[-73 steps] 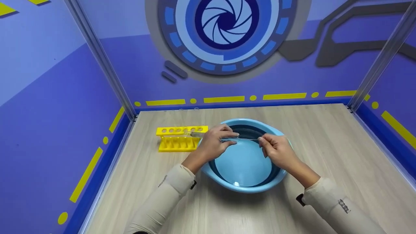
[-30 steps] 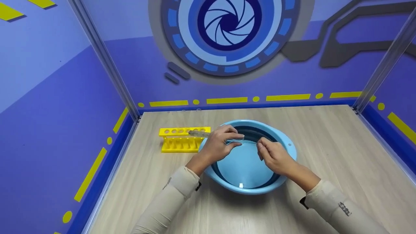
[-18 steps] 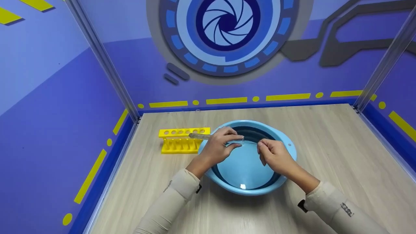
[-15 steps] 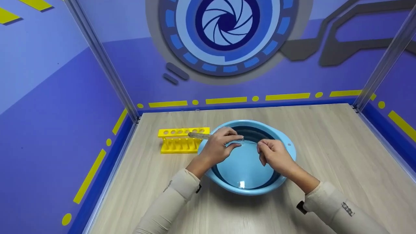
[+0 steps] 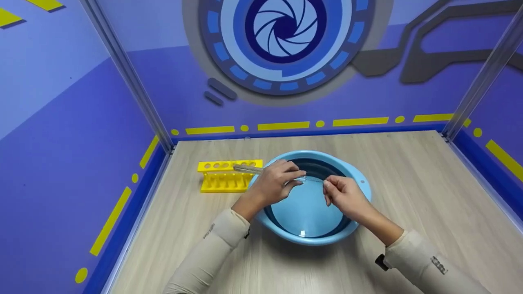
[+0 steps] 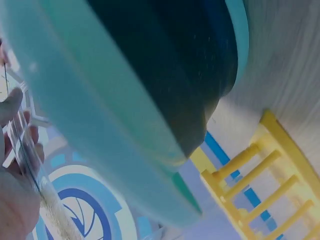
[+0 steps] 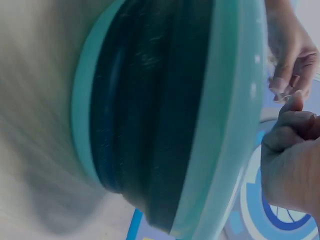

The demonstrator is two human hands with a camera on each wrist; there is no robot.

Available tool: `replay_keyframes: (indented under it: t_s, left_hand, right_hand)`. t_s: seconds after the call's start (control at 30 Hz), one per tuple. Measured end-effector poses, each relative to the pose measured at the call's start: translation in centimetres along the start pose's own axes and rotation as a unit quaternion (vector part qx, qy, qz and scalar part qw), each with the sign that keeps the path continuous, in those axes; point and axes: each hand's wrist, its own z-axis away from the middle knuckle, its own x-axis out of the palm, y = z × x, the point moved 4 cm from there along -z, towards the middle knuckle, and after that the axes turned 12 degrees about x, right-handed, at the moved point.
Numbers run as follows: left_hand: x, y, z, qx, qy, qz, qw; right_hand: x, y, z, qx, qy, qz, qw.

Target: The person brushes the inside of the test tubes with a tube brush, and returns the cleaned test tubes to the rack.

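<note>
My left hand [image 5: 271,183] grips a clear test tube [image 6: 30,162] that lies nearly level above the blue basin, its mouth towards the right. Inside the tube, in the left wrist view, show a thin wire and the pale bristles [image 6: 57,212] of a test tube brush near the closed end. Between thumb and fingers my right hand [image 5: 347,194] pinches the wire handle [image 5: 314,180], just outside the mouth. The hands are a short way apart over the basin [image 5: 314,241]. Part of the tube is hidden behind the left fingers.
A yellow test tube rack [image 5: 210,190] stands on the wooden table [image 5: 412,204] left of the basin, its holes unfilled. The tube's closed end overlaps the rack in the head view. Small clear rings [image 5: 247,138] lie at the table's back edge, below the patterned wall.
Since 2.4 s ago, the brush has gone deeper, its bristles now at the tube's closed end. Over the last half second, the right hand has shifted slightly and more wire shows between the hands.
</note>
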Motion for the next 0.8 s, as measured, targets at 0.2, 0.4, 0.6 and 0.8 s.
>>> replay_keyframes:
  t_s: [0.2,0.4,0.6,0.8]
  left_hand:
    - [-0.6,-0.2,-0.2,0.000,-0.063,0.032,0.9975]
    - [-0.9,-0.2,0.0,-0.008,-0.096,0.090,0.9913]
    - [-0.8,-0.2,0.1,-0.015,-0.105,0.115,0.9877]
    - [-0.5,-0.2,0.4,-0.006,-0.059,0.081,0.9950]
  right_hand:
    - [0.1,-0.6,0.6,-0.231,0.107,0.168,0.9522]
    - [0.4,-0.7,1.3,-0.459,0.203,0.318,0.8042]
    - [0.2,-0.2,1.1,-0.469,0.198,0.340,0.7905]
    - [0.6,-0.6,0.9,-0.393,0.094,0.188,0.8954]
